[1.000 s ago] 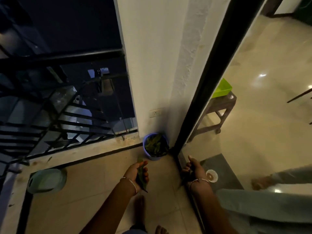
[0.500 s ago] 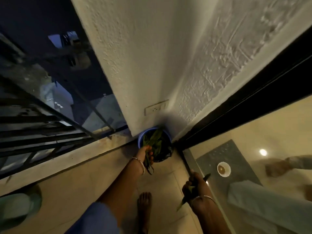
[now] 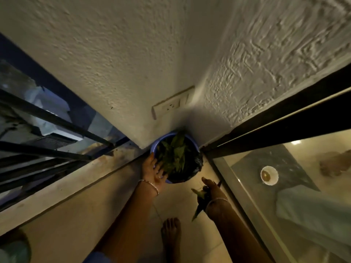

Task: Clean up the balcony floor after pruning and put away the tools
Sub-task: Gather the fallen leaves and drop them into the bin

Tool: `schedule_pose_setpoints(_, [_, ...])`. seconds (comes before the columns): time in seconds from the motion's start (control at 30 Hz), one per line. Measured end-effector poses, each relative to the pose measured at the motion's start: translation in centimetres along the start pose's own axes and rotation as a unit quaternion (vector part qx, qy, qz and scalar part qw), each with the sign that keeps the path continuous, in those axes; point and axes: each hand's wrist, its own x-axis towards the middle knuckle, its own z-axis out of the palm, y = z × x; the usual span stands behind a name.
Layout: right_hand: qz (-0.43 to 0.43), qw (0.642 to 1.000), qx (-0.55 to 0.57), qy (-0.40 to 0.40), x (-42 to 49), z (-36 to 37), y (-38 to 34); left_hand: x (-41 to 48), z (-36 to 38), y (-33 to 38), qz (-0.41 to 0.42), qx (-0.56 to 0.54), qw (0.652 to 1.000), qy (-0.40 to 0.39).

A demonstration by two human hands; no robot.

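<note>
A blue bucket (image 3: pixel 154 147) lined with a black bag stands in the balcony corner against the wall. Green pruned leaves (image 3: pixel 173 154) fill it. My left hand (image 3: pixel 153 171) rests at the bucket's near left rim, palm up, fingers spread, with nothing in it. My right hand (image 3: pixel 210 190) hovers to the right of the bucket, a little nearer to me, closed around a bunch of green leaves (image 3: pixel 198 194) that stick out on both sides of the fist. Whether a tool is also in that hand is too dark to tell.
My bare foot (image 3: pixel 171 232) stands on the tiled floor below the hands. A black railing (image 3: pixel 47 118) runs along the left. A glass door (image 3: pixel 303 186) with a dark frame closes the right side. A wall socket (image 3: pixel 171 106) sits above the bucket. A green object (image 3: pixel 11 251) lies at the bottom left.
My left hand reached the bucket and let go of its leaves, which now lie inside. My right hand moved closer to the bucket with its leaves. The camera leaned down toward the corner.
</note>
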Motion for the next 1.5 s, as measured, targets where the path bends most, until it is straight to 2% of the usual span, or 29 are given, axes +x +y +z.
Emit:
schedule_pose_setpoints(0.13, [-0.017,1.0,-0.011,-0.012,0.6,3.5,-0.7,-1.5,-2.0,-0.5,0.018,0.002,1.0,0.016])
schedule_pose_setpoints(0.2, [-0.061,0.998,0.004,-0.021,2.2,5.4,-1.1,-2.3,-3.1,-0.6,0.013,0.008,0.999,0.033])
schedule_pose_setpoints(0.3, [-0.105,0.992,-0.012,-0.069,10.5,7.2,-1.6,-3.1,-4.4,-0.3,0.021,0.029,0.998,0.046])
schedule_pose_setpoints(0.37, [-0.102,0.989,-0.015,-0.109,8.0,8.7,-2.7,-3.6,-4.9,-0.1,0.037,0.044,0.997,0.051])
schedule_pose_setpoints(0.43, [-0.092,0.987,-0.013,-0.131,0.3,10.2,-3.5,-4.1,-5.3,0.0,0.049,0.049,0.996,0.052])
schedule_pose_setpoints(0.57, [-0.081,0.986,0.006,-0.144,-1.6,8.5,-2.8,-6.0,-6.0,0.0,0.046,0.048,0.997,0.038])
schedule_pose_setpoints(0.73, [-0.106,0.99,-0.032,-0.091,-4.7,1.1,2.1,-10.4,-6.3,-2.4,0.05,0.059,0.997,0.03])
schedule_pose_setpoints(0.93, [-0.136,0.986,0.047,-0.079,-12.6,-10.0,9.3,-18.1,-5.6,-6.9,0.05,0.095,0.994,-0.011])
schedule_pose_setpoints(1.2, [-0.216,0.961,0.149,-0.086,-25.9,-23.1,18.5,-32.2,-6.3,-15.1,0.055,0.189,0.973,-0.119])
schedule_pose_setpoints(1.4, [-0.263,0.93,0.245,-0.073,-36.5,-33.6,26.0,-45.9,-8.4,-23.7,0.016,0.286,0.939,-0.19])
schedule_pose_setpoints(1.5, [-0.284,0.904,0.316,-0.051,-41.2,-38.6,30.0,-52.4,-9.4,-28.5,-0.025,0.364,0.901,-0.234])
